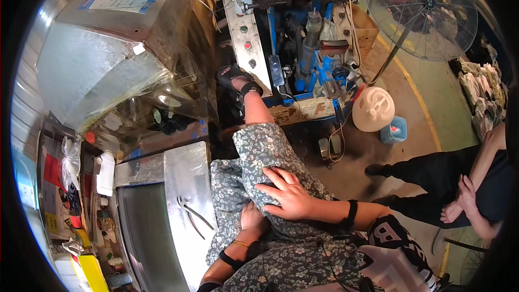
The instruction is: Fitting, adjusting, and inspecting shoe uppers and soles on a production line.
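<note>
My right hand (292, 194) lies on the thigh of my dark floral trousers (265, 140), its fingers spread, holding nothing. Close by, my left hand (253, 219) rests against the same floral cloth. Its fingers are mostly tucked out of sight by a fold of the leg, so what they do does not show. A pair of long-handled pincers (189, 213) lies on a shiny metal plate (186, 178) left of my left hand, touched by neither hand. One sandalled foot (238, 80) is propped on the pale machine panel ahead.
A blue-framed machine (311, 48) stands ahead, beside a floor fan (427, 5). A cream jug (373, 109) and a blue container (393, 131) sit on the floor at right. Another person (454, 184) stands at right, hands together. A plastic-draped metal hood (108, 48) fills the upper left.
</note>
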Demonstrator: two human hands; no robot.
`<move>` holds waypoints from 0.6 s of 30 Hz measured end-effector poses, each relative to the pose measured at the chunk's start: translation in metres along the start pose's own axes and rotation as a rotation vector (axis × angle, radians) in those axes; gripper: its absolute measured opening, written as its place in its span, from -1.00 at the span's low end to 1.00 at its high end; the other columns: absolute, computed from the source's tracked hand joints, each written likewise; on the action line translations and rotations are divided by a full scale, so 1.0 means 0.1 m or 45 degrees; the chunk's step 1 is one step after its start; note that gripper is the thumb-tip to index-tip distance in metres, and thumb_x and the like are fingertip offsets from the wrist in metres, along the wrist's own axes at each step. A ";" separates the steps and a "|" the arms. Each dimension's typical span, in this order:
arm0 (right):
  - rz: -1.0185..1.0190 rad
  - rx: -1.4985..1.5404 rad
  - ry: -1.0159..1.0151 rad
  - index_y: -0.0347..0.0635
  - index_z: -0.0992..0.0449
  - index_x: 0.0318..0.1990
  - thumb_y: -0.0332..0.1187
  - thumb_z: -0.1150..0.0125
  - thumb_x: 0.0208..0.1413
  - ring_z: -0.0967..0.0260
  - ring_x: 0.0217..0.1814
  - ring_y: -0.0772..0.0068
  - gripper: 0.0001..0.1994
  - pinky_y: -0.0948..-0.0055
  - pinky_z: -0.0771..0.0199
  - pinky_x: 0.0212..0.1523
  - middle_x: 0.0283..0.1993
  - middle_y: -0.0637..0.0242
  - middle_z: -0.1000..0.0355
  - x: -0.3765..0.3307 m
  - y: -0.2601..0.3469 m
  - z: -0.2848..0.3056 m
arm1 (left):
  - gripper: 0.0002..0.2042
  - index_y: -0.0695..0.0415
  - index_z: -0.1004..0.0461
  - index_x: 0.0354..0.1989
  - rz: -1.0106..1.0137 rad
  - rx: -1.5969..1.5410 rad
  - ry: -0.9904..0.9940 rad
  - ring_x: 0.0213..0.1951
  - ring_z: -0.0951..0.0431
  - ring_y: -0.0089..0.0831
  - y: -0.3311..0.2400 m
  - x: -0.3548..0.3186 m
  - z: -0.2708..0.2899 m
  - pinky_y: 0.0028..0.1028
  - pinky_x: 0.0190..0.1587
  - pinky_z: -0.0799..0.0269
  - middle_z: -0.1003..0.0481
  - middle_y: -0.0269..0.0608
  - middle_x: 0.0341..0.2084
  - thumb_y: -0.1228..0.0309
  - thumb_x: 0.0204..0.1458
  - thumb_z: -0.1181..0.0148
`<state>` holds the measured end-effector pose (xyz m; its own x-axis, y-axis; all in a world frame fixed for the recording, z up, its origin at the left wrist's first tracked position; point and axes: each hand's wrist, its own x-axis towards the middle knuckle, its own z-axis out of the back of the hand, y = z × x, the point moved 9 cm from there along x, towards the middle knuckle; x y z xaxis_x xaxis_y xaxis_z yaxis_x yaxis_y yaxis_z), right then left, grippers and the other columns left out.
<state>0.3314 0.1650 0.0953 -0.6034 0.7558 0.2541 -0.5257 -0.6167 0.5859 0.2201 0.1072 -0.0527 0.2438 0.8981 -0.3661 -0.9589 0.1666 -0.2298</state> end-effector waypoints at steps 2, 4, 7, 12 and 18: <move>0.013 0.057 0.036 0.11 -0.38 0.24 -0.02 -0.21 0.04 0.06 0.40 -0.13 -0.43 -0.07 -0.02 0.30 0.44 0.06 0.02 -0.01 -0.02 -0.07 | -0.42 0.07 -0.26 0.26 0.007 0.030 0.042 0.27 -0.24 -0.23 0.03 0.01 -0.07 -0.26 0.32 -0.07 -0.31 -0.14 0.21 0.15 0.03 -0.05; 0.013 0.055 0.042 0.11 -0.38 0.23 -0.01 -0.21 0.05 0.06 0.40 -0.12 -0.44 -0.09 -0.03 0.29 0.45 0.08 0.02 -0.02 -0.03 -0.12 | -0.38 0.02 -0.20 0.32 -0.005 0.040 0.077 0.31 -0.20 -0.27 0.05 0.01 -0.14 -0.27 0.33 -0.04 -0.24 -0.17 0.27 0.10 0.05 -0.04; -0.012 0.042 0.071 0.10 -0.39 0.22 -0.02 -0.22 0.05 0.06 0.40 -0.12 -0.44 -0.10 -0.02 0.29 0.44 0.08 0.00 -0.01 -0.06 -0.16 | -0.39 -0.01 -0.17 0.34 -0.014 0.085 0.110 0.33 -0.16 -0.30 0.03 -0.01 -0.14 -0.27 0.35 0.01 -0.21 -0.23 0.31 0.07 0.09 0.02; 0.008 0.060 0.026 0.02 -0.44 0.16 -0.06 -0.22 0.02 0.01 0.38 -0.07 -0.48 -0.10 -0.06 0.25 0.42 0.10 -0.05 -0.04 -0.09 -0.25 | -0.42 -0.01 -0.18 0.33 -0.026 0.175 0.041 0.35 -0.13 -0.30 -0.02 -0.07 -0.12 -0.25 0.36 0.04 -0.21 -0.28 0.32 0.09 0.13 0.08; -0.006 0.011 0.088 -0.04 -0.46 0.11 -0.09 -0.24 -0.01 0.03 0.38 -0.02 -0.49 -0.05 -0.04 0.24 0.40 0.13 -0.06 -0.04 -0.12 -0.38 | -0.42 0.04 -0.22 0.31 -0.122 0.193 -0.057 0.34 -0.15 -0.30 -0.03 -0.19 -0.31 -0.24 0.36 0.09 -0.26 -0.22 0.28 0.15 0.09 0.03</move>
<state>0.3178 0.1612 0.0580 -0.6410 0.7416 0.1978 -0.5236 -0.6110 0.5937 0.2225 0.0768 -0.0727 0.3312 0.8920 -0.3076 -0.9435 0.3085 -0.1215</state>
